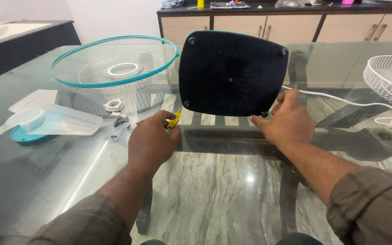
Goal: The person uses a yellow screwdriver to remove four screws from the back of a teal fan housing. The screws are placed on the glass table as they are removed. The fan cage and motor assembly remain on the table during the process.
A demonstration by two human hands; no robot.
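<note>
**Fan base tipped up, screwdriver at its lower corner**

The fan base [232, 72], a dark rounded-square plate with a teal edge, stood tilted on its lower edge on the glass worktop [46, 181], underside facing the camera. Screw heads showed at its corners. The right hand [289, 120] gripped the base's lower right corner, fingers [291, 96] wrapped behind the edge, thumb in front. The left hand [153, 140] was curled closed around a yellow-handled screwdriver [174, 120], its tip pointing up at the base's lower left corner; whether the tip touched a screw could not be told.

A white cord [341, 100] ran from behind the right hand across the worktop to the right. The teal-rimmed wire grille [114, 61] lay behind and left of the base, close to it. A white ring nut [113, 105] and a few small loose screws [121, 123] lay in front of the grille, near the left hand. Clear fan blades on a teal hub [51, 123] lay further left. A white wire grille [391, 79] sat at the right edge, well apart from the base.
</note>
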